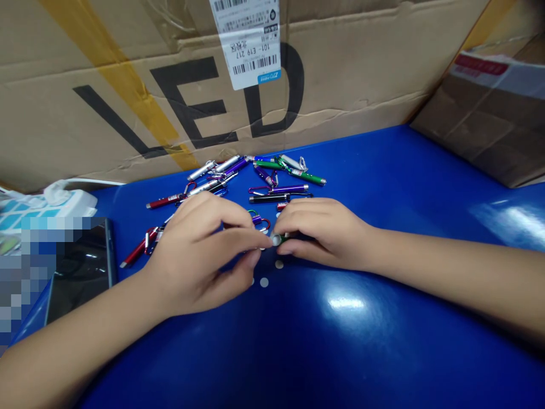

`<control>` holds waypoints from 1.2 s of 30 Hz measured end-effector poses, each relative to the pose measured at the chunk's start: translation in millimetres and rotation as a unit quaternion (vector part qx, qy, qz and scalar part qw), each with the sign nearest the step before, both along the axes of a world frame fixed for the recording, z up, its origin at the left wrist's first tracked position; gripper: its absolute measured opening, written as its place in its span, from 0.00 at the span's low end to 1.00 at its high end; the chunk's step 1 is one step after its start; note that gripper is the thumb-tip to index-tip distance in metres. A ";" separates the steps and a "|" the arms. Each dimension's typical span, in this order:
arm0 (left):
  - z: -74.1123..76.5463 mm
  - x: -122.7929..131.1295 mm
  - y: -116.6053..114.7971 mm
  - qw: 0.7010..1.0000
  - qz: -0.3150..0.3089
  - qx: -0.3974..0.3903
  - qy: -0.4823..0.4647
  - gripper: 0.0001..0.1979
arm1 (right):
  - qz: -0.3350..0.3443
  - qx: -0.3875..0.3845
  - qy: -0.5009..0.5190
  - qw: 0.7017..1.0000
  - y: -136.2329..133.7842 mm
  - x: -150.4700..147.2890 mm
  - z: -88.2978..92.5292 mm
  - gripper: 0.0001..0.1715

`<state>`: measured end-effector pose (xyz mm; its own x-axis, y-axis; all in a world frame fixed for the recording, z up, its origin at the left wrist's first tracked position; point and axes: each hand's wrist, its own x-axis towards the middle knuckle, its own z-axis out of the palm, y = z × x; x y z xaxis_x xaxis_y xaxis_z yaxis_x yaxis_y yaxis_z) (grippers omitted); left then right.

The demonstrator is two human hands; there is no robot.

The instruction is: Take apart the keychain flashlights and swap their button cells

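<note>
My right hand (321, 233) grips a small green keychain penlight, its round pale end (276, 241) facing left between thumb and forefinger; the rest of it is mostly hidden. My left hand (213, 244) is closed in a pinch, its forefinger tip at that end. Whatever lies between its fingertips is too small or hidden to make out. Small round silvery discs lie on the blue table below the hands, among them one disc (264, 282) and another (279, 264). Behind the hands are several keychain penlights with clips, including a black one (268, 198) and a green one (310, 177).
A large cardboard box (349, 74) printed "LED" stands along the back of the blue table (272, 352). Another brown box (485, 125) is at the right. On the left lie a dark phone (80, 278) and a white-and-blue power strip (63, 210). Red penlights (138, 249) lie beside my left hand.
</note>
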<state>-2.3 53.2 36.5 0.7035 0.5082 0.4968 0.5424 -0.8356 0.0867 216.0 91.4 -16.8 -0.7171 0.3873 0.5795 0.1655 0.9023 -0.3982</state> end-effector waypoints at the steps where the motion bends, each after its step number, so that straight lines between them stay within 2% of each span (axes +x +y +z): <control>1: -1.0 -1.6 0.1 1.000 -0.011 0.020 0.017 0.10 | -0.002 0.002 -0.005 1.000 -0.2 0.3 0.1 0.16; 7: -6.4 -6.7 0.7 0.995 -0.011 0.049 0.089 0.12 | -0.012 0.037 -0.022 0.999 -1.6 0.6 -1.3 0.16; 19: -3.8 -2.9 -1.4 0.994 -0.008 -0.018 0.107 0.05 | -0.005 0.030 -0.025 0.999 -1.7 -0.2 -0.7 0.15; 21: -5.0 -3.1 -1.8 0.996 -0.010 -0.024 0.087 0.05 | -0.004 0.025 -0.020 0.999 -1.1 -0.2 -0.2 0.15; 23: -6.9 -3.0 -2.2 0.999 -0.002 -0.032 0.021 0.06 | -0.011 0.019 -0.001 1.000 0.3 0.1 0.1 0.15; 26: -9.9 -1.0 -2.0 0.997 0.022 -0.072 -0.034 0.03 | -0.032 0.028 0.033 0.999 3.6 1.2 0.2 0.15; 28: -12.0 1.3 -1.4 0.991 0.032 -0.127 0.009 0.02 | -0.046 0.038 0.045 0.997 5.7 2.1 0.0 0.14; 31: -16.0 3.9 -0.2 0.977 0.041 -0.193 0.076 0.07 | -0.058 0.042 0.050 0.996 7.4 3.3 -0.3 0.13; 36: -22.4 5.1 0.5 0.969 0.043 -0.209 0.122 0.07 | -0.050 0.033 0.040 0.997 6.8 3.7 0.0 0.13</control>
<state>2.8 53.8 14.0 0.7204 0.6910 0.0593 0.6551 -0.7061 0.2688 219.8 98.1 -16.8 -0.6271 0.4146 0.6594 0.2269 0.9071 -0.3545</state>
